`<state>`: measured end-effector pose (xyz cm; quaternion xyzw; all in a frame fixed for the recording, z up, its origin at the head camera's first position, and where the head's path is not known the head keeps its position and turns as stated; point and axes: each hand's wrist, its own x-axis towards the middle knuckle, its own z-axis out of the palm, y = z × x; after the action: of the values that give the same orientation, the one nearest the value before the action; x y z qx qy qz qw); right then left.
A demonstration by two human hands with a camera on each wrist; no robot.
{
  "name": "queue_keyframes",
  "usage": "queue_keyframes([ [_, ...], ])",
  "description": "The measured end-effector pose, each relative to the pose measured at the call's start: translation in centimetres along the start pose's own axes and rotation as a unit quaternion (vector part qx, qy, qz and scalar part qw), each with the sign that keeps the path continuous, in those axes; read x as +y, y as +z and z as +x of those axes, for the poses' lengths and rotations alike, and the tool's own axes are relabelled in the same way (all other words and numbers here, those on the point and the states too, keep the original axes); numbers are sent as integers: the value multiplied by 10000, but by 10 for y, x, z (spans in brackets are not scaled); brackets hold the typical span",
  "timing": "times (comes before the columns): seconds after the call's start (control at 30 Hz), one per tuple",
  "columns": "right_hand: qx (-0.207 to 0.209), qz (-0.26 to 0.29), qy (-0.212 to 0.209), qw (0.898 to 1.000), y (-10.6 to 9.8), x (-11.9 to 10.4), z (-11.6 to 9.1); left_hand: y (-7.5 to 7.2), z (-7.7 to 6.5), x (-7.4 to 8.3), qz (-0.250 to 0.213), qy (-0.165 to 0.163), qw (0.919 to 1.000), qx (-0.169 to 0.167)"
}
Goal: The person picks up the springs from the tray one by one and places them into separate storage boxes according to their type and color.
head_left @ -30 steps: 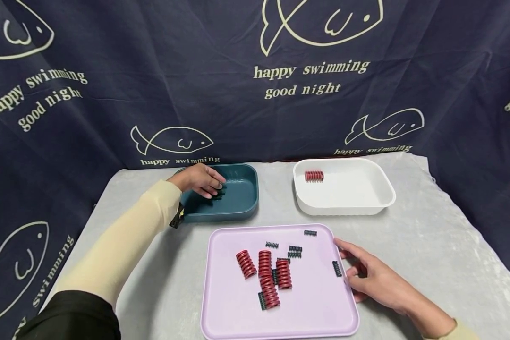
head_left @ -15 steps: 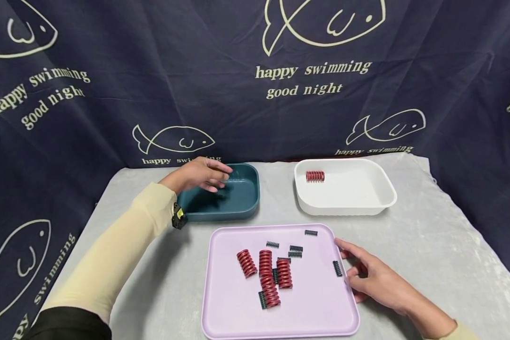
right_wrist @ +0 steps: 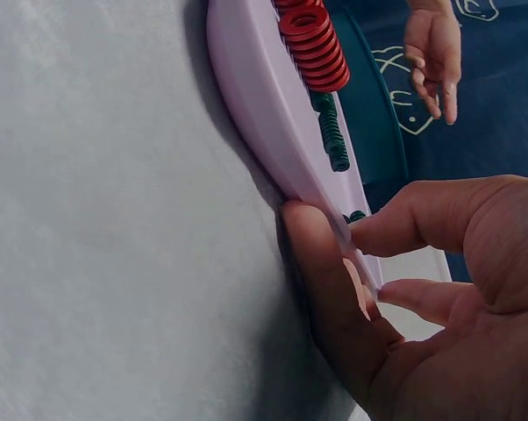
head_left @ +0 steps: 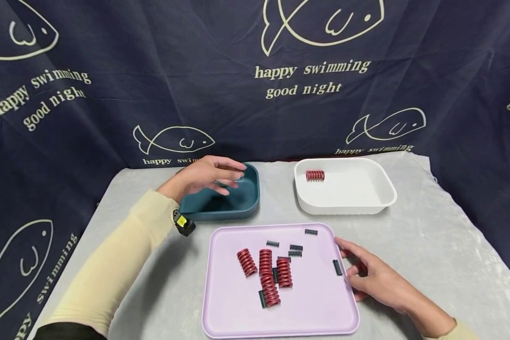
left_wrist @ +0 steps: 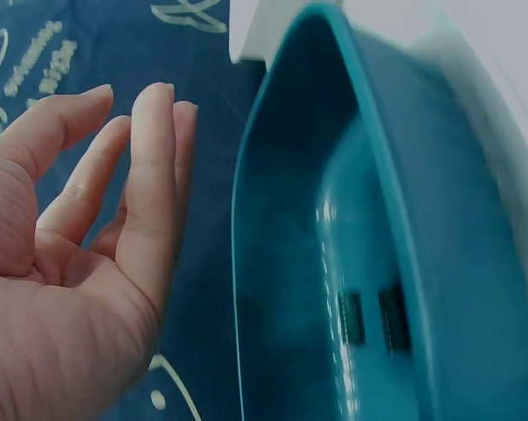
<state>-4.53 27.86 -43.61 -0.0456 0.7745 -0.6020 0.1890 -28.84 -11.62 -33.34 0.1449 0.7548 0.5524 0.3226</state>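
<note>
My left hand (head_left: 206,175) hovers over the teal box (head_left: 221,216) with fingers extended and apart, holding nothing. In the left wrist view, two small dark springs (left_wrist: 394,317) lie on the box floor, away from the fingers. My right hand (head_left: 376,278) pinches the right rim of the lilac tray (head_left: 233,314) between thumb and fingers. Several large red coil springs (head_left: 246,262) are clustered near the tray's middle. Several small dark green springs (head_left: 311,232) lie among and around them, one (head_left: 337,267) close to my right fingertips. Some dark springs are partly hidden beneath red ones.
A white box (head_left: 344,208) stands at the back right, with one red spring (head_left: 315,175) inside. Grey cloth (head_left: 433,226) covers the table. Behind the boxes hangs a dark blue curtain (head_left: 238,108) printed with fish.
My left hand, low in the teal box with a dark spring at its fingers a second ago, has let go, risen and shifted slightly right. The right hand and tray stay put.
</note>
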Motion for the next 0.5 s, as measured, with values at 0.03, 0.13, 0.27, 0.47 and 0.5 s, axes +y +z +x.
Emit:
queue_keyframes([
  [0.03,4,-6,-7,10000,0,0,0,4,-1,1,26,37,10000,-59],
  [0.13,13,-25,-20,10000,0,0,0,17,-3,4,122,127,9995,-248],
  [0.27,10,-24,-29,10000,0,0,0,33,-2,7,215,211,9987,-416],
  [0.47,-1,-27,-81,10000,0,-1,-1,58,-2,10,180,267,9976,-620],
  [0.5,0,-30,-74,10000,0,-1,0,62,-1,10,164,279,9973,-662],
])
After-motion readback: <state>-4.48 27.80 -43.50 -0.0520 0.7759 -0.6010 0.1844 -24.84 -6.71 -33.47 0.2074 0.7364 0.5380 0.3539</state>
